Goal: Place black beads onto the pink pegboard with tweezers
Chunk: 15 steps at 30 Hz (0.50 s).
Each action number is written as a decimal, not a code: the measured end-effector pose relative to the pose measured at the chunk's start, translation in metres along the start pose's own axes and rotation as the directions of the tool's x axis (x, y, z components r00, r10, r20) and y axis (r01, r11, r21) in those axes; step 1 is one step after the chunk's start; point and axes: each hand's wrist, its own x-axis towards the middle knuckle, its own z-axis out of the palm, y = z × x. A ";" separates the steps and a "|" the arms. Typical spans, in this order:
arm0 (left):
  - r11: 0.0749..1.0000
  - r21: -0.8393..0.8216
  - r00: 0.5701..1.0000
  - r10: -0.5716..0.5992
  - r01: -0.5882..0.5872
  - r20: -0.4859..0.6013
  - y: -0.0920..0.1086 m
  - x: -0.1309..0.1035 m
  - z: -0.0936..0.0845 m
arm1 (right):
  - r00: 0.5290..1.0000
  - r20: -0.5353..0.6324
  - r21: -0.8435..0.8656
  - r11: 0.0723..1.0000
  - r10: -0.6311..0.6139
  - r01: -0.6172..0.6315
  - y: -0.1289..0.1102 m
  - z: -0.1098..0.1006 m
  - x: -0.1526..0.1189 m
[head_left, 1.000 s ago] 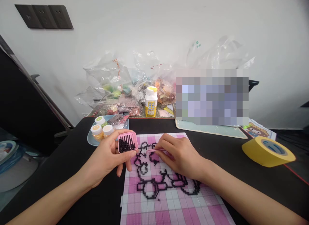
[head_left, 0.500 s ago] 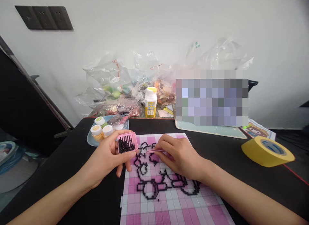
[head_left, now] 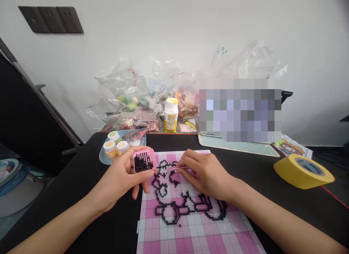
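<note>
My left hand (head_left: 124, 174) holds a small pink bead tray (head_left: 155, 160) by its edges, tilted up over the left rim of the pegboard. Black beads (head_left: 140, 163) lie in it, some lined up in its grooves, others in a loose heap. Between the thumb and fingers of my right hand (head_left: 203, 172) are thin pink tweezers (head_left: 174, 169), their tip low over the upper part of the board. The pink and white checked pegboard (head_left: 174, 241) carries outlines made of black beads (head_left: 169, 214). My right hand and wrist hide part of the pattern.
A blue plate (head_left: 103, 158) with several small jars stands at the left. Behind are a white and yellow bottle (head_left: 171, 117) and plastic bags (head_left: 122, 83). A yellow tape roll (head_left: 289, 172) lies at the right, near a picture card (head_left: 290, 146). A blurred patch covers something behind.
The tweezers and my right hand have shifted slightly right. My left hand keeps its hold on the bead tray; the whole view has moved a little.
</note>
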 end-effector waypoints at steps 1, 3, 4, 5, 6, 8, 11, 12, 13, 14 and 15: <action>1.000 0.001 1.000 -0.001 0.001 0.001 0.000 0.000 0.000 | 1.000 -0.001 0.004 1.000 -0.002 0.002 0.000 0.000 0.000; 1.000 0.002 1.000 0.001 -0.001 0.002 0.000 0.000 0.000 | 1.000 -0.001 0.017 1.000 -0.006 0.006 0.000 -0.001 0.000; 1.000 0.002 1.000 0.003 -0.003 0.001 0.000 0.000 0.000 | 1.000 0.001 0.024 1.000 -0.009 0.009 -0.001 -0.001 0.000; 1.000 0.000 1.000 0.005 -0.005 0.002 -0.001 0.000 0.000 | 1.000 0.000 0.031 0.999 -0.013 0.013 -0.001 -0.001 0.000; 1.000 -0.005 1.000 0.009 -0.009 0.005 -0.001 0.000 0.000 | 1.000 -0.001 0.040 0.999 -0.019 0.019 -0.001 -0.001 0.001; 1.000 -0.021 1.000 0.019 -0.019 0.012 0.000 0.001 0.000 | 0.999 -0.004 0.059 0.998 -0.034 0.034 -0.002 -0.001 0.001; 0.999 -0.027 1.000 0.025 -0.025 0.010 0.000 0.002 0.001 | 0.999 0.000 0.086 0.995 -0.052 0.052 -0.003 0.000 0.001; 0.999 -0.025 1.000 0.026 -0.026 0.010 -0.001 0.002 0.001 | 0.998 0.002 0.092 0.994 -0.055 0.054 -0.004 0.001 0.001; 0.999 -0.025 1.000 0.028 -0.028 0.014 -0.001 0.002 0.001 | 0.998 0.003 0.096 0.994 -0.057 0.057 -0.004 0.002 0.001; 0.999 -0.029 0.999 0.033 -0.032 0.021 -0.002 0.003 0.001 | 0.998 0.004 0.101 0.993 -0.060 0.060 -0.005 0.002 0.001; 0.999 -0.036 0.999 0.039 -0.038 0.029 -0.003 0.004 0.000 | 0.998 0.003 0.105 0.992 -0.064 0.064 -0.005 0.003 0.001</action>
